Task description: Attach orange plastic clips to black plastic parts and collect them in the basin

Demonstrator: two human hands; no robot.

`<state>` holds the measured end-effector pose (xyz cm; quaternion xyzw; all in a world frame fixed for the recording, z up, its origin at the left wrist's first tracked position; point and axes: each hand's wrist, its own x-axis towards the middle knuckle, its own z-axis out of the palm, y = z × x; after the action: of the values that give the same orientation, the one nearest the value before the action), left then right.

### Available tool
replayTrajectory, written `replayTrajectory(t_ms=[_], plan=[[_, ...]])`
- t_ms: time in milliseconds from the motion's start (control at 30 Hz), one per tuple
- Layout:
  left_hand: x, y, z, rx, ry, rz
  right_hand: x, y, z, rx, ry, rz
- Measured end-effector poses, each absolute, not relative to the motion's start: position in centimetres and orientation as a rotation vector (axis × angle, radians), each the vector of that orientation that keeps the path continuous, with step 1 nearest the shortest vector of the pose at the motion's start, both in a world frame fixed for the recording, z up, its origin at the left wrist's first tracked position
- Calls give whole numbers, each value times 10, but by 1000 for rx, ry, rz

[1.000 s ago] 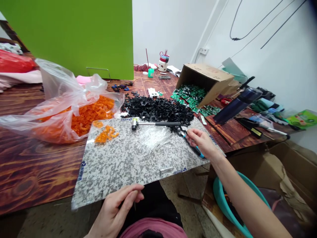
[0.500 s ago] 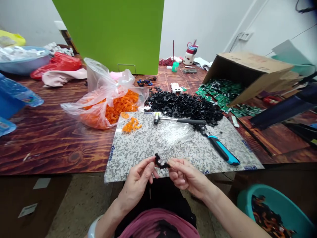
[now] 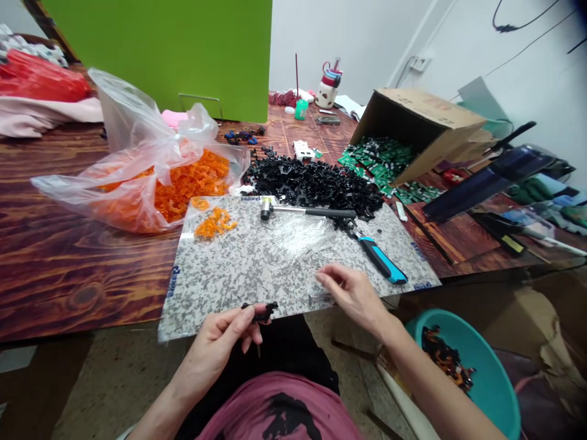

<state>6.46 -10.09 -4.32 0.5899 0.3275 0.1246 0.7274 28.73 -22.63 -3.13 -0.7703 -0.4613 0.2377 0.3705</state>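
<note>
My left hand point(image 3: 229, 330), at the front edge of the speckled board point(image 3: 206, 281), pinches a small black plastic part point(image 3: 263, 313) between thumb and fingers. To its right, my right hand point(image 3: 351, 293) hovers over the board with fingers stretched forward and nothing visible in them. Closest to those fingertips is a heap of thin clear or silvery pins point(image 3: 300, 238). Behind the pins lies a small hammer point(image 3: 312, 212) with a black grip. Blue-and-black handled pliers point(image 3: 383, 260) rest to the right. A few orange plastic parts point(image 3: 214, 223) sit on the board's left side.
A large pile of black parts point(image 3: 307, 183) spreads behind the board. At left stands a clear bag point(image 3: 128, 189) of orange parts. A tipped cardboard box point(image 3: 426, 116) spills green circuit boards point(image 3: 380, 159). A teal tub point(image 3: 499, 379) of assembled parts is low at right.
My right hand has let go of the black part and moved right and forward. My left hand keeps the part, lower and further left. The view has turned to the right.
</note>
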Motion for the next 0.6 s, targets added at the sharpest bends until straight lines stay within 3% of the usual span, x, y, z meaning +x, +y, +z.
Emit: replayTrajectory(t_ms=[167, 600], plan=[[63, -103, -45, 1274, 724, 312, 328, -238, -44, -2234, -1413, 252], [68, -112, -47, 1140, 746, 420, 327, -236, -58, -2284, -1598, 106]])
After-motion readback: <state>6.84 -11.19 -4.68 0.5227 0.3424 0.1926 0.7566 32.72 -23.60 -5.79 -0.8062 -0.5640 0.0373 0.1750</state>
